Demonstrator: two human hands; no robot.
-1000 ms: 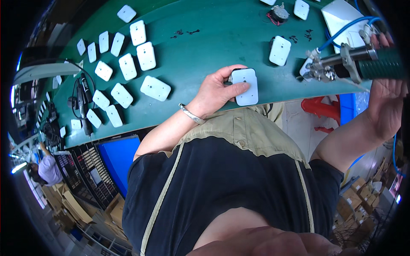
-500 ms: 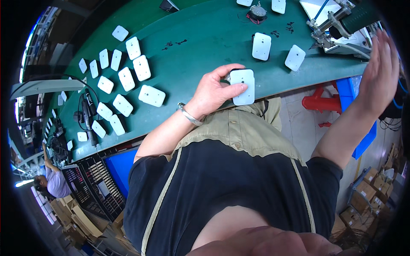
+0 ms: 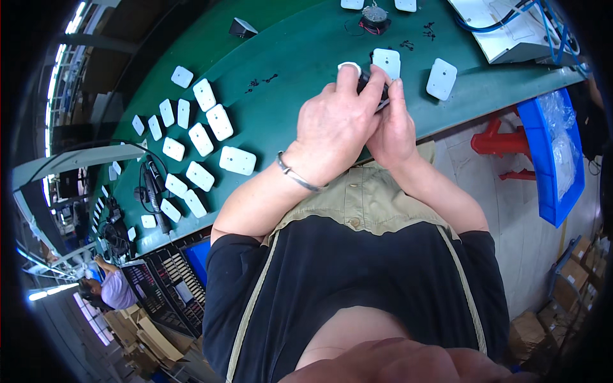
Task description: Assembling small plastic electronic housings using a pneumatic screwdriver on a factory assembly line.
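Both my hands are closed round a small rounded black-and-white case (image 3: pixel 384 99), in front of my waist at the table's near edge. Its dark side shows between the fingers; most of it is hidden. My left hand (image 3: pixel 337 120) covers it from above, with a bracelet on the wrist. A small white rim shows at the left fingertips; I cannot tell what it belongs to. My right hand (image 3: pixel 394 133) supports the case from the right, fingers pointing up. Just beyond the fingertips lies a white rounded plate-like case (image 3: pixel 387 62), with another white case (image 3: pixel 441 80) to its right.
Several similar white cases (image 3: pixel 200 140) lie on the green table (image 3: pixel 300 70) at left, near a dark handheld tool (image 3: pixel 153 191). Small black parts (image 3: pixel 262 83) and a round metal part with red wire (image 3: pixel 375 19) lie farther back. A blue bin (image 3: pixel 549 166) and red stool (image 3: pixel 501 140) stand right.
My right hand has come in from the far right and joined the left on the case. The case has turned from its white face to its dark side. The view has shifted.
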